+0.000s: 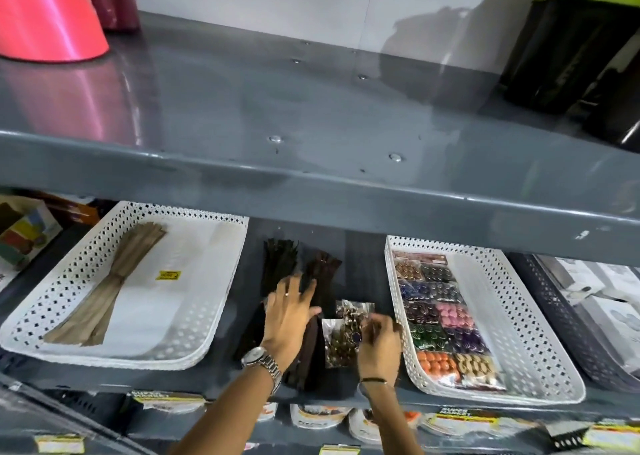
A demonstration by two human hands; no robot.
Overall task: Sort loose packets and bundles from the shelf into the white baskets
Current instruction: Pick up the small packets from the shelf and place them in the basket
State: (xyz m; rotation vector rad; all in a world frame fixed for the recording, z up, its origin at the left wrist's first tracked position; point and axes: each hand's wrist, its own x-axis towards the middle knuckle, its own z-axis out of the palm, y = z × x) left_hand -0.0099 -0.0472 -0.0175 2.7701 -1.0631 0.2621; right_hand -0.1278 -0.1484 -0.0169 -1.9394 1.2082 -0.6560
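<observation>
From the head view, the person reaches into the gap between two white baskets on the shelf (346, 390). The right hand (379, 345) pinches the edge of a clear packet (341, 342) of dark beads, with a second packet (353, 309) just behind it. The right basket (540, 333), already holding bead packs, lies immediately to that hand's right, so it is the nearer drop. The left hand (289, 316) rests flat and spread on the dark bundles (304, 281), gripping nothing; they run front to back, and the left basket (194, 281) sits just beside them.
</observation>
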